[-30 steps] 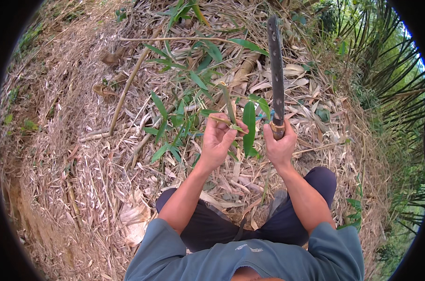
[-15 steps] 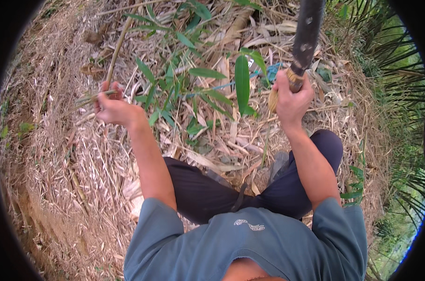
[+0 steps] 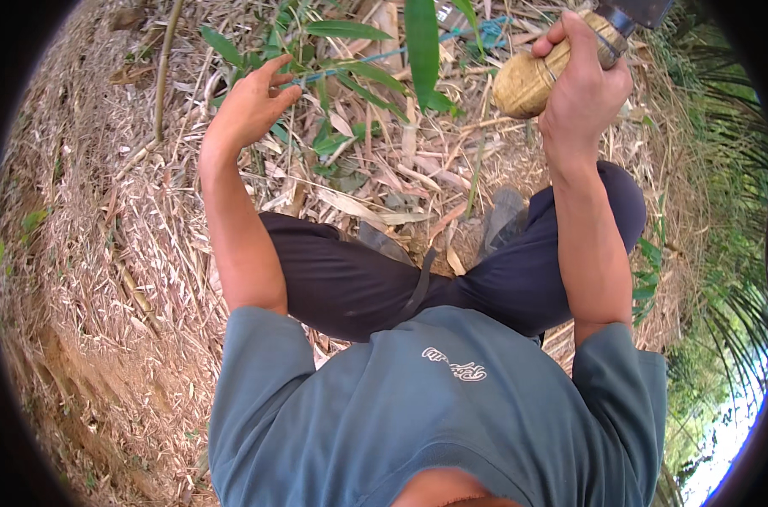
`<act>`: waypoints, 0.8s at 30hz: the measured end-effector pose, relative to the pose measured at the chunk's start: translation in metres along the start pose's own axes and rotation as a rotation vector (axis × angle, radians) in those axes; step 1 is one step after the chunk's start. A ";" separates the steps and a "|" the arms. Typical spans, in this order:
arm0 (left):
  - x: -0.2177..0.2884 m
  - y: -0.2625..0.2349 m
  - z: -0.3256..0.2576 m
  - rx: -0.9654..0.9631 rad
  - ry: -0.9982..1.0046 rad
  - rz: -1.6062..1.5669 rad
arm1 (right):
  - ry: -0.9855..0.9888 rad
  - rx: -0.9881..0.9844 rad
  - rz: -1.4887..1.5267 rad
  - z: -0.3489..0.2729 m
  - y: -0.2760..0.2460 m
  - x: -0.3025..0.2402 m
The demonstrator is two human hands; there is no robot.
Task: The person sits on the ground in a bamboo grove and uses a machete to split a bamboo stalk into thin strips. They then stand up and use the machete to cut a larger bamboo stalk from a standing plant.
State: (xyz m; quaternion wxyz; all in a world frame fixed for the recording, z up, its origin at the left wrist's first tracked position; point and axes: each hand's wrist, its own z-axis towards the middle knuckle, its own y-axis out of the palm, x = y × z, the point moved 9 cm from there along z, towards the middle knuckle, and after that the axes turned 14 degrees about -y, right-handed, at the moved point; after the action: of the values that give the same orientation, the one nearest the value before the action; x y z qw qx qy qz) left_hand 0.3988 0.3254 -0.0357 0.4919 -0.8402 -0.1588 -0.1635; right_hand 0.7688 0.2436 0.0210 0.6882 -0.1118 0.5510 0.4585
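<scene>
A machete with a thick pale wooden handle (image 3: 523, 84) is gripped in my right hand (image 3: 582, 101), raised at the upper right. Only the base of its dark blade (image 3: 642, 10) shows before the picture's upper edge cuts it off. My left hand (image 3: 250, 106) holds nothing; its fingers are apart beside green leafy shoots (image 3: 350, 29). To the left of that hand, a thin brown stem (image 3: 166, 68) rises from the dry litter, apart from the fingers.
Blue cord (image 3: 384, 56) runs through the leaves in front of me. Dry leaf litter (image 3: 147, 237) covers the ground around my crouched legs (image 3: 350, 279). Long-leaved plants (image 3: 722, 152) stand at the right, and bare brown soil (image 3: 71, 372) shows at the left.
My left hand has let go of thin green stalks, opened and moved right toward the leaves. My right hand has lifted the machete up and right, tilting its handle. The view has shifted.
</scene>
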 end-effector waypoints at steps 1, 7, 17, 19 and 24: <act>0.006 0.007 -0.001 -0.017 0.041 0.056 | -0.001 0.007 -0.014 0.001 -0.002 -0.001; 0.002 0.118 -0.001 -0.236 0.047 0.324 | 0.050 0.118 -0.051 0.007 -0.008 -0.011; -0.220 0.313 -0.022 -0.498 -0.926 0.068 | -0.001 0.103 0.039 0.005 -0.004 -0.033; -0.251 0.318 -0.026 -0.343 -1.043 -0.048 | 0.004 0.094 0.053 0.005 -0.004 -0.030; -0.307 0.346 -0.040 -0.210 -1.273 -0.445 | 0.043 0.095 0.035 0.006 -0.005 -0.030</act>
State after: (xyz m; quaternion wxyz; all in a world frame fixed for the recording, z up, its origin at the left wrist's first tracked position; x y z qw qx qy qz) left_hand 0.2668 0.0967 -0.4183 0.1731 -0.7635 -0.5694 0.2508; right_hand 0.7771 0.2295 0.0468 0.6725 -0.0791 0.5888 0.4413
